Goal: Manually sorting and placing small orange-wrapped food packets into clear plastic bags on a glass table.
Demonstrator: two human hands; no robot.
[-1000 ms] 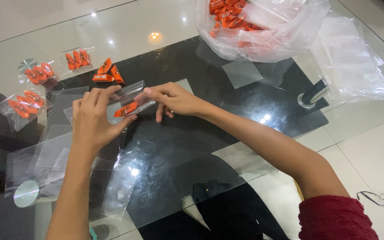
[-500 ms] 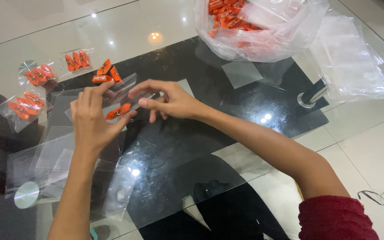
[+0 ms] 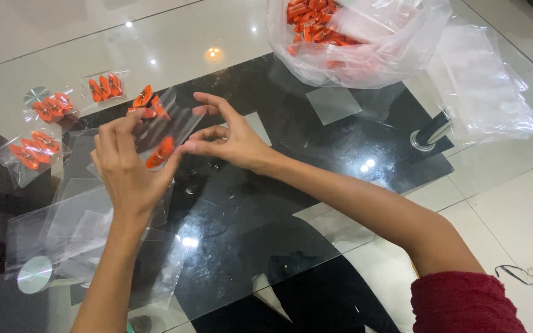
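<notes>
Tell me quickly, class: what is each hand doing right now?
Left hand: holding a small clear bag with an orange piece inside.
Right hand: pinching the same bag's edge, other fingers spread.

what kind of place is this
Probably a home used for small packing work: a glass-topped table over a tiled floor, a big clear plastic bag of orange pieces, and small filled clear pouches.

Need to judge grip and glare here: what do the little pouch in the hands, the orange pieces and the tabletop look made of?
Small pouch: thin clear plastic film, glossy; it creases and shows the orange piece inside. Orange pieces: probably moulded plastic, smooth, evenly coloured; too small to be sure. Table: glass, see-through to the floor, mirroring ceiling lights.
</notes>
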